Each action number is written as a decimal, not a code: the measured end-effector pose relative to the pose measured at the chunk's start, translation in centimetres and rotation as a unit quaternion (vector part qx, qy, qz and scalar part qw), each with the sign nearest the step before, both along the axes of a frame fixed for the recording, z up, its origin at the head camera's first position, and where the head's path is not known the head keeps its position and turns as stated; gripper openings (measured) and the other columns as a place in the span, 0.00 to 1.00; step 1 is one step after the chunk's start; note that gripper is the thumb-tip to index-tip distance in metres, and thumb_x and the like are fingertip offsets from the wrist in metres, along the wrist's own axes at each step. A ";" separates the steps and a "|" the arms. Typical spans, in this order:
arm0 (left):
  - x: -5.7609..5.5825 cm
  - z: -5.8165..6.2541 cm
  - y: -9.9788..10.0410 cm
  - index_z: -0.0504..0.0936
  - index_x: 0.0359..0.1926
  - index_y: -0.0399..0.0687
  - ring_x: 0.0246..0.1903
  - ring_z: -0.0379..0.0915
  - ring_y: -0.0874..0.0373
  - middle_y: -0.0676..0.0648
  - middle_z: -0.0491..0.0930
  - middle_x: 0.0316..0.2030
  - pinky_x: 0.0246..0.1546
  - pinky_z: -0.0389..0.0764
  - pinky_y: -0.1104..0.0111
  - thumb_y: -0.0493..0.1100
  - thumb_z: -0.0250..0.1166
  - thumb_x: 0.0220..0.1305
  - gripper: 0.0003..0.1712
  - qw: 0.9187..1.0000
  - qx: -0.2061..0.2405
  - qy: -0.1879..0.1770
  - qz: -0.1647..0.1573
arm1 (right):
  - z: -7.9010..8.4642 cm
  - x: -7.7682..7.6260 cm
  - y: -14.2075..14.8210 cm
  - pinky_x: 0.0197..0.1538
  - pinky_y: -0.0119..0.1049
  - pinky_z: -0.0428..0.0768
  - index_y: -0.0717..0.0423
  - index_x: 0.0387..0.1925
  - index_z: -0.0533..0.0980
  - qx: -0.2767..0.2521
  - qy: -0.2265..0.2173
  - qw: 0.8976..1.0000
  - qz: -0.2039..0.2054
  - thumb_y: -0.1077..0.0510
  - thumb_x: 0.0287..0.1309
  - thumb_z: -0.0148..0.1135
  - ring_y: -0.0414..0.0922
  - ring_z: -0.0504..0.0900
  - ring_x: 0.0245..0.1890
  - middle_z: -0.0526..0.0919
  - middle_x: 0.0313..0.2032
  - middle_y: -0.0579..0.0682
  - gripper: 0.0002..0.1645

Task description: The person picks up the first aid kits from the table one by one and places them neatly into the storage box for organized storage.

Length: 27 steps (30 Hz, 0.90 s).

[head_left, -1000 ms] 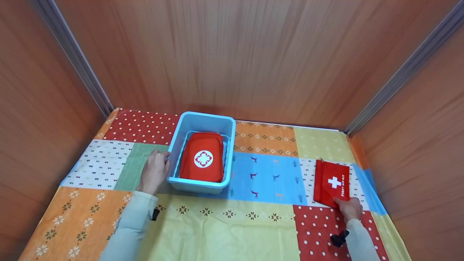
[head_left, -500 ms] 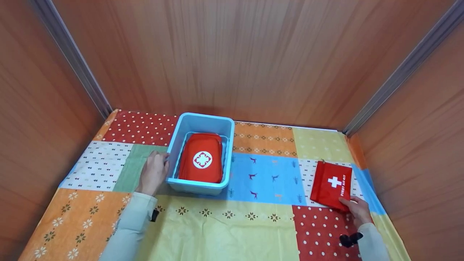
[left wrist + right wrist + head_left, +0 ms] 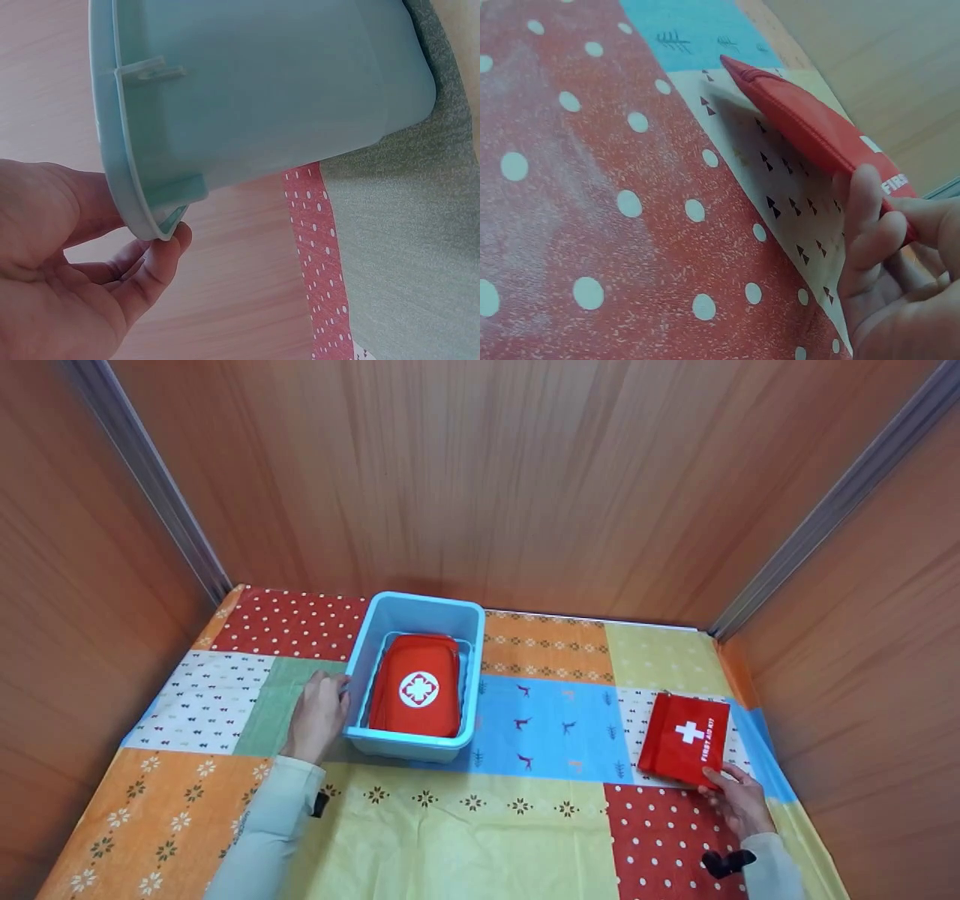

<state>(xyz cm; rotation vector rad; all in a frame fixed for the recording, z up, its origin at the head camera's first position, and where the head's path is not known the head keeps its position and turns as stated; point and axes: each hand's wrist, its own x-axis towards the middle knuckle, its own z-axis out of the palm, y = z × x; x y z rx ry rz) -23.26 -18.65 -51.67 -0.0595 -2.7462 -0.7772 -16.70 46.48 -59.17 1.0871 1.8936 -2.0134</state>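
Note:
A light-blue plastic bin [image 3: 480,682] stands left of centre on the table. Inside it lies a red first aid case [image 3: 405,712] marked with a white round cross emblem. My left hand [image 3: 318,718] grips the bin's left rim; in the left wrist view the thumb and fingers [image 3: 154,277] pinch the rim's edge. On the right, my right hand [image 3: 742,802] pinches the near right corner of a flat red first aid pouch [image 3: 675,750] with a white cross. The right wrist view shows that pouch [image 3: 802,124] tilted, its near side raised off the cloth.
A patchwork-patterned tablecloth [image 3: 480,847] covers the table. Wood-look panels [image 3: 480,487] rise behind and on both sides, with grey metal strips [image 3: 825,502] at the corners.
My right hand has shifted slightly right and taken the pouch's corner between thumb and fingers, lifting and turning the pouch a little. The left hand and bin stay put.

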 end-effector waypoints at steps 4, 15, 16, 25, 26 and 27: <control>-0.1 0.0 0.0 0.82 0.47 0.28 0.42 0.78 0.37 0.29 0.78 0.40 0.41 0.81 0.48 0.31 0.62 0.62 0.13 1.000 -0.007 0.002 0.000 | 0.3 0.0 -0.1 0.46 0.28 0.80 0.43 0.66 0.60 -0.008 0.019 1.000 0.007 0.45 0.57 0.68 0.41 0.86 0.35 0.81 0.35 0.32 0.40; 0.1 0.1 0.0 0.82 0.50 0.29 0.43 0.78 0.38 0.30 0.78 0.41 0.42 0.80 0.48 0.32 0.62 0.64 0.14 1.000 -0.004 -0.015 0.001 | 3.7 -0.5 -1.0 0.41 0.25 0.80 0.39 0.60 0.66 -0.023 0.072 0.997 0.002 0.44 0.56 0.68 0.38 0.84 0.33 0.79 0.42 0.31 0.32; 0.1 0.1 0.0 0.82 0.49 0.29 0.43 0.78 0.38 0.30 0.78 0.41 0.42 0.80 0.48 0.32 0.62 0.64 0.14 1.000 -0.005 -0.014 0.001 | 4.0 -0.6 -1.1 0.39 0.25 0.79 0.39 0.60 0.66 -0.026 0.078 0.997 0.001 0.44 0.56 0.68 0.38 0.84 0.33 0.80 0.42 0.31 0.32; 0.0 0.1 -0.1 0.82 0.48 0.28 0.42 0.78 0.37 0.30 0.78 0.39 0.40 0.81 0.49 0.32 0.62 0.62 0.14 1.000 -0.017 -0.004 -0.003 | 7.3 -0.6 -2.1 0.32 0.23 0.78 0.42 0.59 0.65 -0.033 0.149 0.988 0.017 0.48 0.59 0.66 0.38 0.83 0.27 0.81 0.43 0.34 0.29; 0.0 0.1 -0.1 0.82 0.48 0.28 0.42 0.78 0.37 0.30 0.78 0.39 0.40 0.82 0.49 0.32 0.63 0.62 0.14 1.000 -0.019 -0.005 -0.002 | 7.6 -0.6 -2.2 0.31 0.23 0.78 0.42 0.59 0.65 -0.032 0.155 0.987 0.020 0.49 0.59 0.66 0.38 0.82 0.27 0.81 0.43 0.35 0.29; 0.0 0.1 -0.1 0.82 0.48 0.29 0.42 0.78 0.38 0.30 0.78 0.39 0.40 0.82 0.49 0.32 0.63 0.63 0.14 1.000 -0.022 -0.007 0.000 | 7.9 -0.6 -2.3 0.31 0.23 0.78 0.42 0.59 0.65 -0.034 0.160 0.986 0.023 0.49 0.60 0.66 0.38 0.82 0.27 0.81 0.43 0.35 0.29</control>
